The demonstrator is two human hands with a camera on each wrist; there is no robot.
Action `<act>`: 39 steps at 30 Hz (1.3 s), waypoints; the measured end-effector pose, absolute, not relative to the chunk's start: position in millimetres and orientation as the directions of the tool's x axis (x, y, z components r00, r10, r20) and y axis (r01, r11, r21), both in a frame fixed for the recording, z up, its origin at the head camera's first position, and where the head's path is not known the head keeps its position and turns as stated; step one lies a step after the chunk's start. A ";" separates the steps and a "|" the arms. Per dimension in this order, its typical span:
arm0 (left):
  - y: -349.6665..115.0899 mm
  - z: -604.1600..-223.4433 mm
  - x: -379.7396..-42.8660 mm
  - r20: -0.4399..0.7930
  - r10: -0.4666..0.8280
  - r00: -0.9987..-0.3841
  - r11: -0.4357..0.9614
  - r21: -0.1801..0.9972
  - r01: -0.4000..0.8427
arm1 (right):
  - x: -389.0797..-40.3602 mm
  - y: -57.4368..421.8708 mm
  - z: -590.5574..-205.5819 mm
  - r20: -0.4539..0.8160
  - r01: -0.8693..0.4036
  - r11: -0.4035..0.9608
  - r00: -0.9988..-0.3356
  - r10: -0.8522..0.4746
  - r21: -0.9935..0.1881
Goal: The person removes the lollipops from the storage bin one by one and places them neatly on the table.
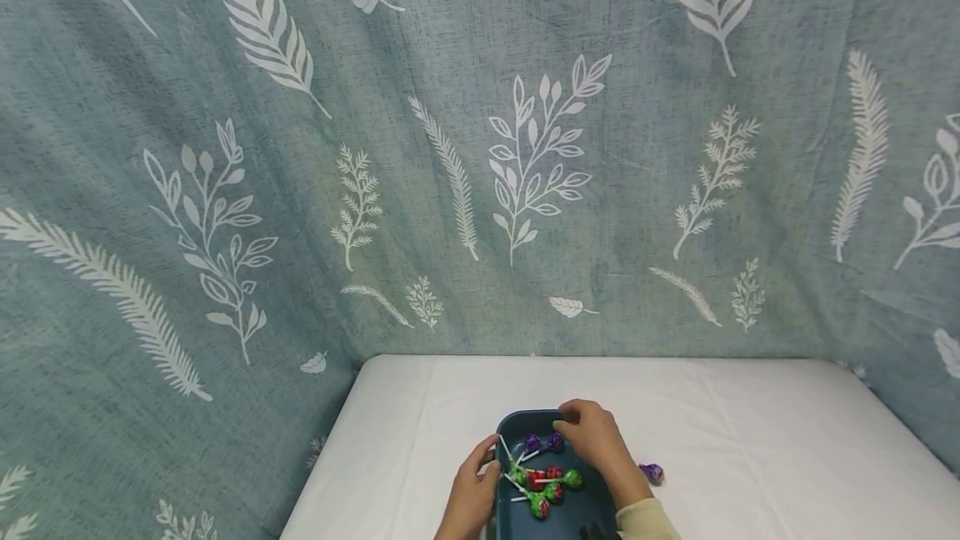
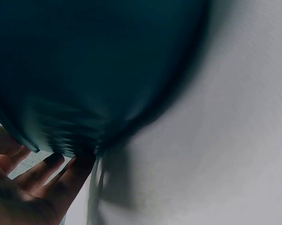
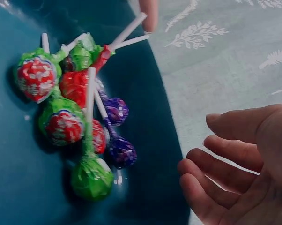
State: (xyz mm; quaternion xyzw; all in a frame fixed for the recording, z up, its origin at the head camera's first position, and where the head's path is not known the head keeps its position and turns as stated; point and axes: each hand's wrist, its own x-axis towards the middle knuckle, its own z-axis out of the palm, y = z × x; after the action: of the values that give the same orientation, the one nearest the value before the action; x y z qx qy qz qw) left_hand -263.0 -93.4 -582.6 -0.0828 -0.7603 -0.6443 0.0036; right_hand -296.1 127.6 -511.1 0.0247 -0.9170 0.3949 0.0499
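A dark teal tray (image 1: pixel 558 523) holds several wrapped lollipops: green-and-red ones (image 3: pixel 65 121), a red one (image 3: pixel 75 88), a plain green one (image 3: pixel 92 180) and two purple ones (image 3: pixel 123 152). My left hand (image 1: pixel 474 486) is at the tray's left side, fingers spread; in the left wrist view its fingertips (image 2: pixel 87 161) touch the outer wall. My right hand (image 1: pixel 592 436) is over the far right corner. In the right wrist view its fingers lie loosely bent beside the rim, thumb apart, with nothing between them.
Another purple lollipop (image 1: pixel 652 473) lies on the white tablecloth (image 1: pixel 750 440), right of the tray and beside my right forearm. Behind the table hangs a grey-green curtain (image 1: pixel 637 190) with white leaf prints.
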 end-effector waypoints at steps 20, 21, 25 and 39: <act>-94.1 -577.8 -262.6 0.097 0.124 -0.988 0.190 0.975 0.119 | -304.4 107.3 -530.1 0.096 -0.081 0.750 -0.995 -0.023 -0.656; -94.4 -578.1 -262.8 0.094 0.126 -0.988 0.189 0.975 0.116 | -304.5 106.6 -530.5 0.091 -0.077 0.751 -0.996 -0.022 -0.656; -95.7 -578.8 -263.5 0.085 0.129 -0.988 0.184 0.977 0.108 | -305.3 104.7 -532.2 0.089 -0.075 0.754 -0.996 -0.021 -0.652; -93.9 -580.7 -264.2 0.093 0.122 -0.988 0.172 0.979 0.113 | -310.9 105.2 -545.3 0.084 -0.080 0.806 -0.996 -0.038 -0.586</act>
State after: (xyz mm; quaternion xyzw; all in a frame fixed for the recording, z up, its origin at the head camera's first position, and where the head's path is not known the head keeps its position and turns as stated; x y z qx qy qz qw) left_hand -264.2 -93.9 -580.7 -0.0769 -0.7654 -0.6389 -0.0035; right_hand -310.9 105.2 -545.3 0.0310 -0.9497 0.3098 0.0339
